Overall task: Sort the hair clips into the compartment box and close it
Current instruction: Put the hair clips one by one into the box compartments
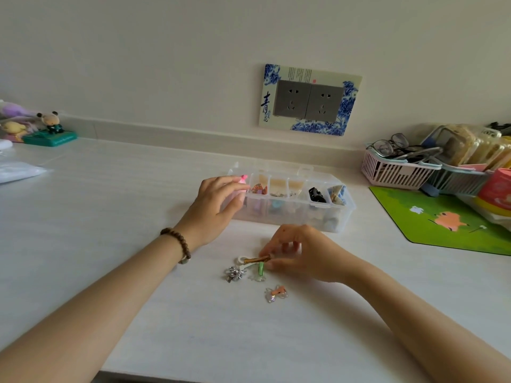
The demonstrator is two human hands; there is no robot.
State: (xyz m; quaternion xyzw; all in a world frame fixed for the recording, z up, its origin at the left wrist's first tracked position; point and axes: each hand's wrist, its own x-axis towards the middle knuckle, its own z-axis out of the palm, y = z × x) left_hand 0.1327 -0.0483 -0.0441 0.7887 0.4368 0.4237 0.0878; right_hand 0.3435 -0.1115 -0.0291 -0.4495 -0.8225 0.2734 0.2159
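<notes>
On wall, socket surround (269, 106) reads "青花"

Clear box (341, 217), black clip (317, 195), gold clip (257, 259), green clip (261, 268), orange clip (277, 291), white tabletop (138, 205), green mat (442, 219) at three o'clock

One big dark-blue character, 青, stands on the left side of the socket surround (310, 100), the blue-and-white floral plate on the wall. Below it, two smaller blue characters; the lower one reads as 花, the upper is too small to tell. Up top on the same plate, columns of tiny dark writing with a small red seal mark beside them, all too fine to read. The packets (470, 146) on the right show print, but it is blurred.
</notes>
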